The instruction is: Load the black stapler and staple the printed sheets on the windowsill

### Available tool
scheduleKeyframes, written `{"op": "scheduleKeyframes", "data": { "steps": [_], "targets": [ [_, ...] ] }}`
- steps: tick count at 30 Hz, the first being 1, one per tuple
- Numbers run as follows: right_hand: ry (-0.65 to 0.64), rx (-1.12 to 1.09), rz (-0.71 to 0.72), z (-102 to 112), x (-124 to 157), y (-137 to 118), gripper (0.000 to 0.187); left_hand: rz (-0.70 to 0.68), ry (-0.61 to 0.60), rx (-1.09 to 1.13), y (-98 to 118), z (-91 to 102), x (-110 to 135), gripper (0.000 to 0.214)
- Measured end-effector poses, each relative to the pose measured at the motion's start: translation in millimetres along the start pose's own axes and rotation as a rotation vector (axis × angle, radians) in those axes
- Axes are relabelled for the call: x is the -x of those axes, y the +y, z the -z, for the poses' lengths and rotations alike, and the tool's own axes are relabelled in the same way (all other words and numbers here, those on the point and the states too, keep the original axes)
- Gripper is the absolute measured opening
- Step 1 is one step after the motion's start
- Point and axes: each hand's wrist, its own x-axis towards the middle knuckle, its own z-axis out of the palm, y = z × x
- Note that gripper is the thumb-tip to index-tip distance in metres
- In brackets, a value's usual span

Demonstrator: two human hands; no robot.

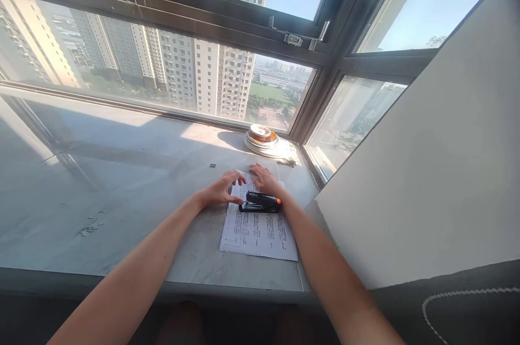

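Note:
A black stapler (262, 202) with an orange spot at its right end lies across a printed sheet of paper (260, 236) on the grey ledge. My left hand (227, 188) hovers at the stapler's left end, thumb and fingers apart, with nothing between them. Beyond the stapler, my right hand (265, 178) rests on the far right part of the paper, fingers stretched out. The right wrist is close beside the orange end. Two small dark strips (213, 165), perhaps staples, lie to the left of the paper's far edge.
A stack of round, plate-like rolls (261, 141) stands near the window corner, with a small dark cluttered item (288, 162) beside it. A white slanted wall (430, 155) bounds the right side. Window frames (162, 112) run along the back. Loose flakes (90, 227) lie at left.

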Motion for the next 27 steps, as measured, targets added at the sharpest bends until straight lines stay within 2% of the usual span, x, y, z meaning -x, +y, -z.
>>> {"op": "scheduleKeyframes", "data": {
  "steps": [2,5,7,9,12,15,18,22,24,27],
  "targets": [
    [0.068,-0.037,0.033,-0.5,-3.2,-1.9,0.037,-0.011,-0.053,-0.026,-0.5,-2.4,-1.0,0.051],
    [0.239,-0.124,0.062,3.1,-2.9,-4.6,0.029,-0.033,-0.160,-0.044,0.7,-5.7,-2.0,0.040],
    [0.339,-0.156,0.046,6.6,-0.7,-7.3,0.027,-0.050,-0.191,-0.078,3.1,-9.1,-2.6,0.041],
    [0.406,-0.137,-0.001,9.7,1.6,-10.6,0.030,-0.077,-0.179,-0.139,6.5,-14.9,-3.3,0.042],
    [0.513,-0.107,-0.140,14.2,5.0,-13.6,0.039,-0.147,-0.141,-0.202,10.9,-25.8,-5.2,0.032],
    [0.598,-0.192,-0.234,21.0,10.4,-13.6,0.044,-0.157,-0.083,-0.209,10.0,-31.2,-7.0,0.026],
    [0.560,-0.380,-0.191,27.8,18.9,-15.1,0.045,-0.101,-0.006,-0.238,3.7,-27.8,-7.9,0.032],
    [0.305,-0.610,-0.151,26.2,26.1,-22.6,0.047,-0.032,0.067,-0.215,-4.8,-22.4,-8.7,0.032],
    [0.225,-0.589,-0.155,20.9,24.8,-25.2,0.046,-0.020,0.086,-0.196,-7.7,-22.0,-9.4,0.029],
    [0.223,-0.505,-0.143,13.1,19.6,-23.9,0.044,0.012,0.151,-0.165,-11.8,-22.0,-10.5,0.028]
  ]
}}
